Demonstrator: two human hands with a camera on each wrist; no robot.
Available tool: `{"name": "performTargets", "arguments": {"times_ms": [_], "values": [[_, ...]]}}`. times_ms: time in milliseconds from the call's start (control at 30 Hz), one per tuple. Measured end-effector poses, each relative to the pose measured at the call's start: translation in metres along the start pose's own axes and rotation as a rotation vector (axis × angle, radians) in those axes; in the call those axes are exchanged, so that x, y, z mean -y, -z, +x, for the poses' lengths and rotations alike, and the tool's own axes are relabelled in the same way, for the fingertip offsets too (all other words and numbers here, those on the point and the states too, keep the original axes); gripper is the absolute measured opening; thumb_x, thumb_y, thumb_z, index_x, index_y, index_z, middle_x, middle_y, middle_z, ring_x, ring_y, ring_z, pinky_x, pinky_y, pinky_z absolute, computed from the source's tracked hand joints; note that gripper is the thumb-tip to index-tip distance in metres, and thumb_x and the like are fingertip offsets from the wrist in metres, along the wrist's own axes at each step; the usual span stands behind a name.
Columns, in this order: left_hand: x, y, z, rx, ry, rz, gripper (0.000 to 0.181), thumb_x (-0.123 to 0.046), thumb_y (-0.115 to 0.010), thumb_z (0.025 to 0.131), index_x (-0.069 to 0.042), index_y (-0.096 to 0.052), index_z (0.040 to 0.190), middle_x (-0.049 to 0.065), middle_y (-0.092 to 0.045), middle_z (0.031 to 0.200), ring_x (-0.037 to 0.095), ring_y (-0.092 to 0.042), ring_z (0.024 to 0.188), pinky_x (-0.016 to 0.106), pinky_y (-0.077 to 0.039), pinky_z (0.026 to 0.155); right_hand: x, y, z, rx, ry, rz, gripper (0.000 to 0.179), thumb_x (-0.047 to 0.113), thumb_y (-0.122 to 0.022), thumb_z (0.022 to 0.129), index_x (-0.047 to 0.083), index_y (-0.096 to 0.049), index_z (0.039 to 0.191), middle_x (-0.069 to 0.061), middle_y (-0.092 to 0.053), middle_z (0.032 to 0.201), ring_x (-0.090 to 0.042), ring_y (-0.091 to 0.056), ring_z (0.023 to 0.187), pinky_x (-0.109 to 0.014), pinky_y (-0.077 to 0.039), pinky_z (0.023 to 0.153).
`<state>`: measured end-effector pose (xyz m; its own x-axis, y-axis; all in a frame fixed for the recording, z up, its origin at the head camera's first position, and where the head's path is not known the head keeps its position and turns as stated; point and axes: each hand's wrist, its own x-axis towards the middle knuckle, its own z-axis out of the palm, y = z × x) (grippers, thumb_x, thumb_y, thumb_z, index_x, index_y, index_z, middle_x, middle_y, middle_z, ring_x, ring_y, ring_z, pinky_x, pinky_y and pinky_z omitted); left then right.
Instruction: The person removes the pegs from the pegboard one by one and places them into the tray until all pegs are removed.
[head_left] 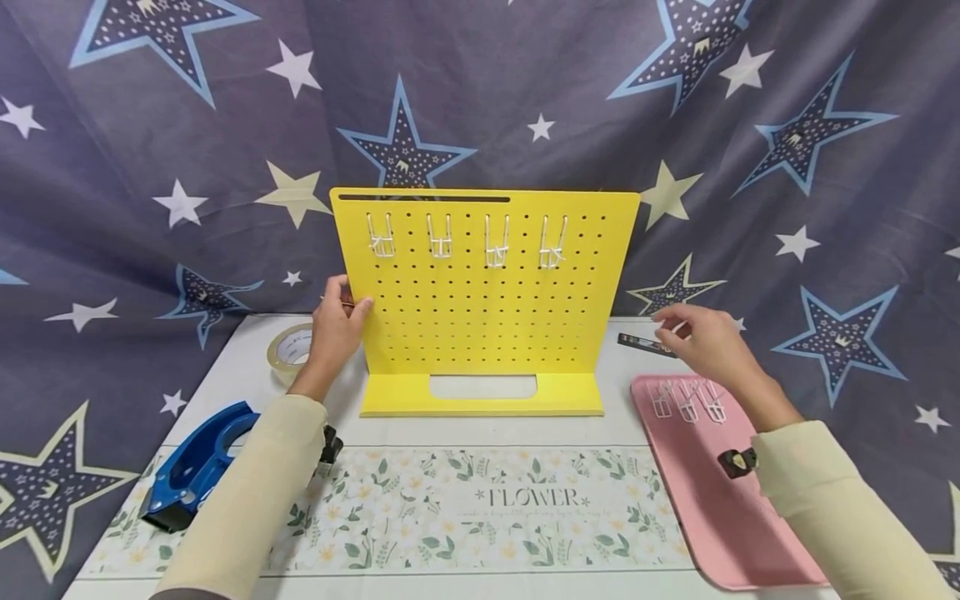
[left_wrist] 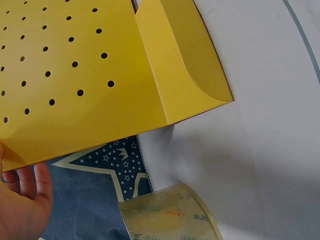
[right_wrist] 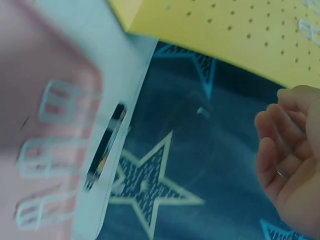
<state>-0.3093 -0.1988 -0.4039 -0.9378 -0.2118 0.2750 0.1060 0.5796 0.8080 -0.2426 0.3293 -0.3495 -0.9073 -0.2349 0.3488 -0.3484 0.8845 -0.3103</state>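
Note:
A yellow pegboard [head_left: 480, 317] stands upright on its folded base at the middle of the table. Several white wire hooks [head_left: 441, 247] hang in a row near its top. My left hand [head_left: 337, 329] grips the board's left edge, thumb on the front and fingers behind it. Over the far end of a pink tray [head_left: 720, 500], my right hand [head_left: 708, 342] hovers with loosely curled fingers and nothing held in them. Three more white wire hooks [head_left: 687, 402] lie in that tray, close below the right hand.
A roll of clear tape [head_left: 288, 350] sits behind my left forearm, and a blue tape dispenser [head_left: 198, 458] lies at the left. Near the back right edge is a small black packet [head_left: 637, 342]. A floral runner [head_left: 480, 517] crosses the front; a star-patterned curtain [head_left: 495, 100] hangs behind.

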Motion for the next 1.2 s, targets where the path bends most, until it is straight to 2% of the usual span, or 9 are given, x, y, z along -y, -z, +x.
{"name": "performTargets", "arguments": {"times_ms": [267,567,733,867,1200], "values": [[0.001,0.0,0.001,0.001,-0.003,-0.002,0.042,-0.024,-0.058,0.105,-0.013,-0.042,0.142,0.017,-0.062,0.115,0.03,-0.063,0.099,0.039,-0.05,0.084,0.039,-0.023,0.034,-0.187,0.021,0.102,0.02,0.008,-0.074,0.091,0.004,-0.073,0.111,-0.013,-0.073,0.092,-0.027,-0.068,0.08,-0.041,-0.055,0.072],[0.003,-0.001,0.002,-0.013,-0.019,-0.004,0.041,-0.023,-0.058,0.104,-0.013,-0.043,0.141,0.017,-0.062,0.112,0.03,-0.062,0.097,0.038,-0.05,0.083,0.075,-0.037,0.074,-0.35,0.096,0.163,0.02,0.008,-0.074,0.092,0.005,-0.073,0.111,-0.012,-0.069,0.093,-0.027,-0.068,0.077,-0.04,-0.056,0.069],[0.002,0.0,0.001,-0.012,-0.012,-0.002,0.042,-0.024,-0.058,0.104,-0.013,-0.043,0.142,0.017,-0.062,0.113,0.03,-0.062,0.098,0.038,-0.05,0.083,0.091,-0.038,0.089,-0.39,0.113,0.186,0.022,0.009,-0.075,0.091,0.005,-0.073,0.112,-0.013,-0.069,0.098,-0.029,-0.07,0.082,-0.043,-0.059,0.073],[0.001,0.001,0.0,-0.003,-0.002,0.0,0.042,-0.024,-0.058,0.105,-0.013,-0.043,0.142,0.016,-0.061,0.113,0.028,-0.061,0.098,0.038,-0.05,0.083,0.101,-0.04,0.099,-0.409,0.102,0.164,0.02,0.009,-0.077,0.09,0.007,-0.075,0.11,-0.011,-0.07,0.097,-0.027,-0.07,0.083,-0.041,-0.058,0.074],[0.001,0.002,-0.001,0.003,0.003,0.002,0.043,-0.025,-0.058,0.105,-0.012,-0.043,0.142,0.016,-0.061,0.113,0.03,-0.061,0.098,0.039,-0.049,0.083,0.117,-0.044,0.112,-0.388,0.06,0.164,0.015,0.012,-0.076,0.09,0.011,-0.077,0.106,-0.009,-0.07,0.096,-0.024,-0.065,0.085,-0.037,-0.054,0.077]]}}
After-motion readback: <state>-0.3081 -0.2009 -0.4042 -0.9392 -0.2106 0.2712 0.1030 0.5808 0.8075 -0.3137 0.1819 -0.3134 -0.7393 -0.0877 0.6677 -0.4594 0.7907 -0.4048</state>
